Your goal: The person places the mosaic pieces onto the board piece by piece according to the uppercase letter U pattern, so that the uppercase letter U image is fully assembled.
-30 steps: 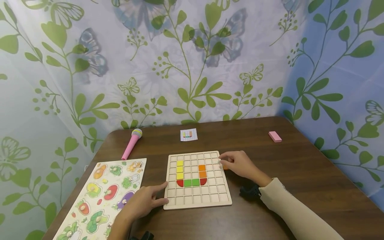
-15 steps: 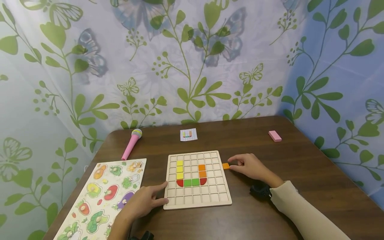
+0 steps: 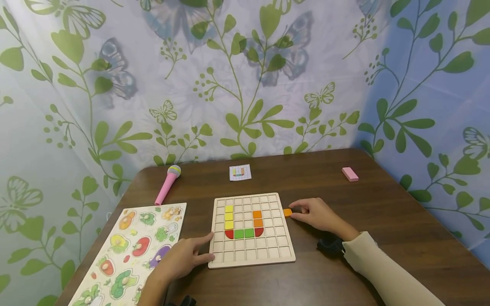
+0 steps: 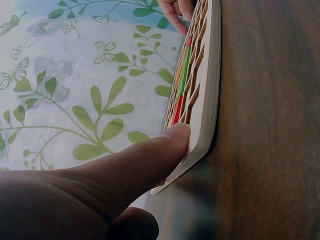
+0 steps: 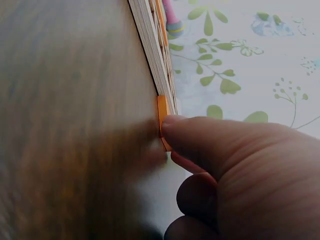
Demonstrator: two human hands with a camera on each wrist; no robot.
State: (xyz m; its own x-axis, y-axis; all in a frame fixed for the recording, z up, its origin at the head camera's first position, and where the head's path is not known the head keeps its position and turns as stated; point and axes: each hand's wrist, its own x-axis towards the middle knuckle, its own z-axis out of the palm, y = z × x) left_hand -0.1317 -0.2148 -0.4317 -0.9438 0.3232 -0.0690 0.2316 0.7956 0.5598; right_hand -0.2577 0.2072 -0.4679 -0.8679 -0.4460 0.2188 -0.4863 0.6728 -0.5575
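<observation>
A wooden grid board [image 3: 252, 250] lies mid-table, with yellow tiles [image 3: 229, 216], green tiles [image 3: 244, 233], red rounded corner tiles [image 3: 259, 232] and orange tiles [image 3: 257, 219] in its cells, forming a U. My left hand [image 3: 184, 256] touches the board's left edge with index finger and thumb extended; in the left wrist view the thumb [image 4: 150, 155] lies on the rim. Just outside the board's right edge, my right hand [image 3: 319, 216] pinches a loose orange tile [image 3: 287, 212] between thumb and index finger. The right wrist view shows this orange tile [image 5: 162, 112] low at the table, against the board's side.
A vegetable puzzle board [image 3: 130, 242] lies at the left, partly behind my left forearm. Farther back are a pink toy microphone [image 3: 166, 185], a small card with a printed U pattern [image 3: 240, 172] and a pink block [image 3: 350, 174]. A patterned curtain [image 3: 245, 85] hangs behind the table.
My right hand has moved from the board's upper right edge rightward, off the board, uncovering the loose orange tile it now pinches. The left hand and the board's tiles have stayed put.
</observation>
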